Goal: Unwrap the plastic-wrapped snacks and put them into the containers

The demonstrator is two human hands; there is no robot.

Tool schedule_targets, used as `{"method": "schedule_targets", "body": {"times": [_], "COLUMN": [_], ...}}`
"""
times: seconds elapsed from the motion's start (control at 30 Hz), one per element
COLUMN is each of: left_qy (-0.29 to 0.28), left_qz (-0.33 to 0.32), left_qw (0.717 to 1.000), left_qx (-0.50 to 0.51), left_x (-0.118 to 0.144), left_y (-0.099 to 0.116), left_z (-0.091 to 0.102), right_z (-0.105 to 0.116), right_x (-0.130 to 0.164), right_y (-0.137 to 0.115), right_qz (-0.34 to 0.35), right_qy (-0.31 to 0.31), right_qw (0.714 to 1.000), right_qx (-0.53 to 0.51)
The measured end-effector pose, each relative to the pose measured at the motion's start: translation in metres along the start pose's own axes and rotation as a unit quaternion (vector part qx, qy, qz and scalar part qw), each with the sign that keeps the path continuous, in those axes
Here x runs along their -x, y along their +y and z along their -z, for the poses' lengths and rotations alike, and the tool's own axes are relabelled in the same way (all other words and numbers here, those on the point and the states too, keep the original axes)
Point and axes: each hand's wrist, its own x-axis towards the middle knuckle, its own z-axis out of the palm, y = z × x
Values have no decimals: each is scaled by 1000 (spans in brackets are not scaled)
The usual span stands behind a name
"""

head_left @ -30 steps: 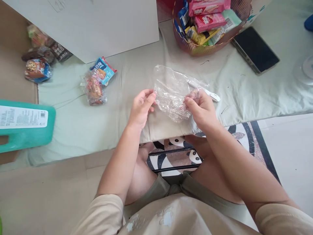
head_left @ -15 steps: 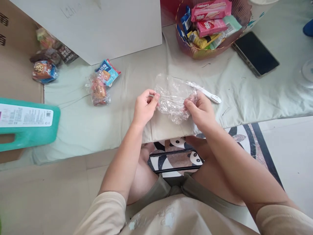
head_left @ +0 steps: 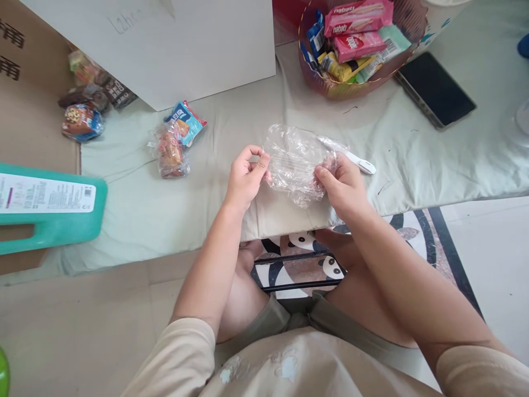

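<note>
A crumpled clear plastic bag point(head_left: 294, 160) is stretched between my two hands above the cloth-covered table. My left hand point(head_left: 247, 173) pinches its left edge between thumb and fingers. On the other side, my right hand point(head_left: 342, 184) grips the right edge, its thumb pressed on the film. Just behind the right hand lies a white-handled knife point(head_left: 363, 165), its front part partly hidden by the bag. To the left of my hands are a blue snack packet point(head_left: 188, 122) and a clear-wrapped brown snack point(head_left: 171, 151), touching each other.
A ribbed pink bowl point(head_left: 326, 91) of wrapped snacks stands at the back beside a black phone point(head_left: 438, 91). A white box point(head_left: 206, 49) and a cardboard box point(head_left: 33, 94) stand behind and left, with several snacks point(head_left: 82, 122) between. A green jug point(head_left: 70, 229) lies at the left edge.
The bag looks spread a little wider, with my hands slightly farther apart. Both hands keep their hold. The whole view has shifted slightly.
</note>
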Motion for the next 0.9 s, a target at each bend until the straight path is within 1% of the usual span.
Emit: {"method": "schedule_targets", "body": {"times": [0.1,0.2,0.33,0.47,0.53,0.6,0.63,0.67,0.73,0.83,0.9], "left_qy": [-4,-3,34,67,94,109,102,82,13,-91,-137], "left_qz": [-7,-3,-6,1,0,-19,-33,-45,-55,-21,16], "left_qw": [998,997,998,997,995,994,994,994,995,990,983], "left_qx": [-56,-72,-51,-39,-23,11,33,54,84,101,123], "left_x": [0,-1,-4,-8,-10,-11,-11,-10,-9,-6,-3], "left_y": [-1,2,6,3,1,1,1,1,0,1,5], "left_z": [3,6,10,14,16,17,16,16,14,11,11], "right_z": [1,2,3,5,6,5,4,3,0,-2,-2], "right_x": [-1,-1,0,-1,-1,0,1,2,7,13,15], "right_y": [1,-2,-5,0,3,3,2,0,-7,-18,-22], "right_qz": [-1,-4,0,12,25,27,20,9,-15,-47,-59], "right_qy": [3,5,14,35,51,43,28,5,-48,-116,-133], "right_qw": [1000,1000,1000,999,998,995,994,992,985,973,970], "right_qx": [-8,-16,-3,5,-28,-80,-106,-129,-165,-195,-195]}}
